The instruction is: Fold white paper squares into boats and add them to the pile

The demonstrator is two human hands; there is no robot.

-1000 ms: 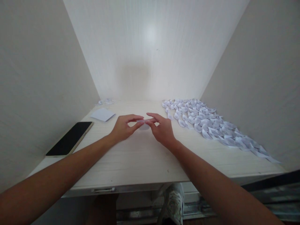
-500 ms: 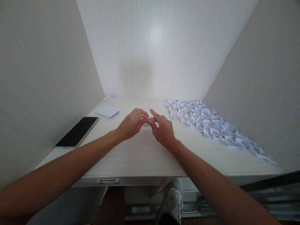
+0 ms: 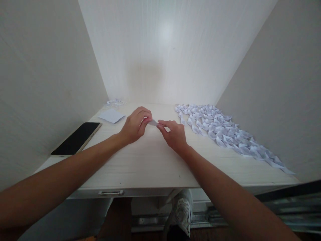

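Both of my hands meet over the middle of the pale wooden desk. My left hand and my right hand each pinch one end of a small folded piece of white paper, held just above the desktop. The fingers of both hands are curled and closed on it. Most of the paper is hidden behind my fingertips.
Many small folded white paper pieces cover the right side of the desk. A stack of white paper squares and a black phone lie at the left, with a few paper bits in the back left corner. Walls close in on three sides. A shoe shows below the desk.
My hands have drawn slightly apart, and the small paper now shows between the fingertips. My right index finger, raised half a second ago, has come down onto the paper.
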